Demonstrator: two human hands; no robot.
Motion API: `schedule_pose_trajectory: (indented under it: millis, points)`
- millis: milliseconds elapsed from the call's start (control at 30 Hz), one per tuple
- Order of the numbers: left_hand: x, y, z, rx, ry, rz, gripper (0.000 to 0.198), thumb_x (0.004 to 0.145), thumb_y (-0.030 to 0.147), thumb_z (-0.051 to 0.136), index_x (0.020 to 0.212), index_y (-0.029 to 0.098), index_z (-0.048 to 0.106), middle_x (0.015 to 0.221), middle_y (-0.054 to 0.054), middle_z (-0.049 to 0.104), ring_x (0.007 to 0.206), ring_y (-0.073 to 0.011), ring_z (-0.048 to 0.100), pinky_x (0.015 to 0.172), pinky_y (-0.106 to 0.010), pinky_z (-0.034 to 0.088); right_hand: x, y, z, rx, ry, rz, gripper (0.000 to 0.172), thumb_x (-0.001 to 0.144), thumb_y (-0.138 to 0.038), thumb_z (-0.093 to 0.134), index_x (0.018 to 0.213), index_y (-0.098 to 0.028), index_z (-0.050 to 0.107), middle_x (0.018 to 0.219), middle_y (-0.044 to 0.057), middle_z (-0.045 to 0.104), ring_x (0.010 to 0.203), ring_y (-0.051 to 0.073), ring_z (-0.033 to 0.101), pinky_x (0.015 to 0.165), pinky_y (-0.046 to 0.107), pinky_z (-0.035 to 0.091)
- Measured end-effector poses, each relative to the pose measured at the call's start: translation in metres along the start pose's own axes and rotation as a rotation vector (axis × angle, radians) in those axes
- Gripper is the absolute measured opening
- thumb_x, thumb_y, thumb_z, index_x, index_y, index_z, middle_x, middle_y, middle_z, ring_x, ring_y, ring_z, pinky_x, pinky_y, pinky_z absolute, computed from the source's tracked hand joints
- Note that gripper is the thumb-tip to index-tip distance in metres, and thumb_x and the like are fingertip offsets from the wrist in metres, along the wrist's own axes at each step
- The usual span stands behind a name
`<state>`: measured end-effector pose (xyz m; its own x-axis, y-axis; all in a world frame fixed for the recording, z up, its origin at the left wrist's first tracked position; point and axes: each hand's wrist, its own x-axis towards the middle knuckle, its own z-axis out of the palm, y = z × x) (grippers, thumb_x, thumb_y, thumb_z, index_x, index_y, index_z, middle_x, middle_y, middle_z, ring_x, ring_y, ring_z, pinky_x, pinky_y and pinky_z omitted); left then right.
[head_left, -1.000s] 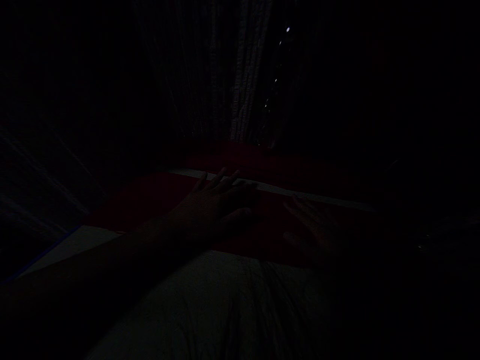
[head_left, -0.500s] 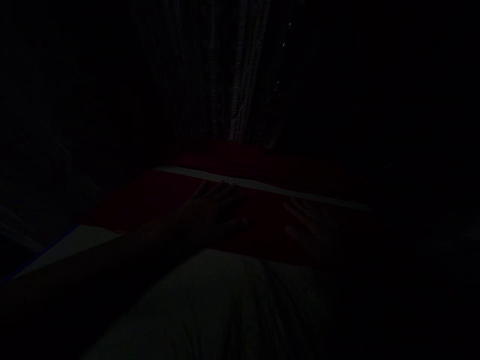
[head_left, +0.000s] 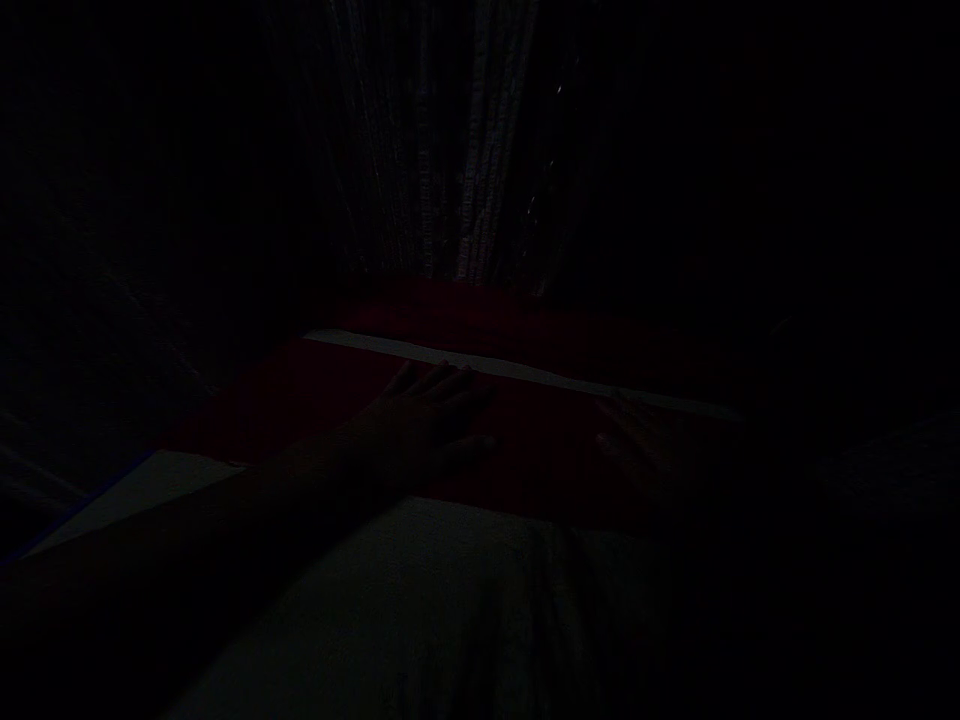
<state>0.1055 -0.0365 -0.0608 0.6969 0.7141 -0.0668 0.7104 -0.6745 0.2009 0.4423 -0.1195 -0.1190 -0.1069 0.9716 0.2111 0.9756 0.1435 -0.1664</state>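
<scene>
The picture is very dark. My left hand (head_left: pixel 427 415) lies flat with its fingers spread on a red sheet (head_left: pixel 532 450) that looks like cloth. Its fingertips reach a narrow pale strip (head_left: pixel 540 376) crossing the red. Further right, my right hand (head_left: pixel 637 440) rests on or just over the same red sheet, fingers stretched out and mostly lost in shadow. Neither hand holds anything that I can make out. Under the red sheet's near edge, a pale surface (head_left: pixel 360 590) shows.
Behind the strip lies more red material (head_left: pixel 450 305). Hanging folds, perhaps a curtain (head_left: pixel 480 150), rise at the back with small bright glints. A blue edge (head_left: pixel 90 505) borders the pale surface at the left. The far right is too dark to read.
My right hand has shifted a little to the right across the red sheet. My left hand stays in the same place.
</scene>
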Motion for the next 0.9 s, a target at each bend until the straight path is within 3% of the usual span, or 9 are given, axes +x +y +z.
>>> schedule_pose_trajectory:
  millis: [167, 367, 533, 700, 900]
  points:
    - [-0.001, -0.002, 0.002, 0.006, 0.03, 0.018, 0.084, 0.1, 0.084, 0.021, 0.169, 0.037, 0.024, 0.177, -0.003, 0.014, 0.166, -0.0301, 0.008, 0.133, -0.067, 0.005, -0.001, -0.009, 0.002, 0.034, 0.039, 0.001, 0.065, 0.109, -0.069, 0.026, 0.16, -0.034, 0.044, 0.169, -0.002, 0.03, 0.158, 0.03, 0.028, 0.127, 0.076, 0.017]
    - [0.001, -0.003, 0.002, 0.008, 0.003, 0.008, 0.084, 0.099, 0.085, 0.023, 0.169, 0.038, 0.021, 0.177, -0.002, 0.01, 0.166, -0.0305, 0.006, 0.132, -0.068, 0.004, -0.003, -0.011, 0.006, -0.006, 0.122, 0.068, 0.068, 0.109, -0.068, 0.026, 0.162, -0.029, 0.045, 0.168, 0.003, 0.034, 0.157, 0.03, 0.031, 0.131, 0.069, 0.017]
    - [0.0, 0.0, -0.001, 0.012, -0.004, -0.003, 0.08, 0.102, 0.08, 0.03, 0.169, 0.036, 0.023, 0.177, -0.002, 0.011, 0.166, -0.0316, 0.007, 0.132, -0.068, 0.005, 0.003, -0.016, -0.003, 0.065, -0.019, 0.034, 0.069, 0.104, -0.069, 0.034, 0.16, -0.032, 0.046, 0.168, -0.002, 0.031, 0.158, 0.029, 0.029, 0.125, 0.077, 0.018]
    - [0.0, -0.002, 0.0, 0.001, 0.003, 0.018, 0.087, 0.098, 0.086, 0.019, 0.17, 0.037, 0.022, 0.178, -0.002, 0.011, 0.166, -0.0306, 0.007, 0.133, -0.067, 0.004, 0.006, -0.019, -0.013, 0.117, -0.026, 0.224, 0.085, 0.09, -0.071, 0.029, 0.156, -0.023, 0.054, 0.165, -0.001, 0.035, 0.157, 0.028, 0.032, 0.131, 0.068, 0.013]
    - [0.0, -0.004, 0.002, -0.03, 0.013, 0.024, 0.088, 0.097, 0.087, 0.019, 0.169, 0.037, 0.024, 0.178, -0.002, 0.012, 0.166, -0.0313, 0.007, 0.133, -0.066, 0.001, 0.009, -0.027, -0.019, 0.133, -0.172, 0.186, 0.091, 0.089, -0.075, 0.025, 0.162, -0.026, 0.045, 0.169, -0.007, 0.023, 0.162, 0.021, 0.019, 0.134, 0.063, 0.002]
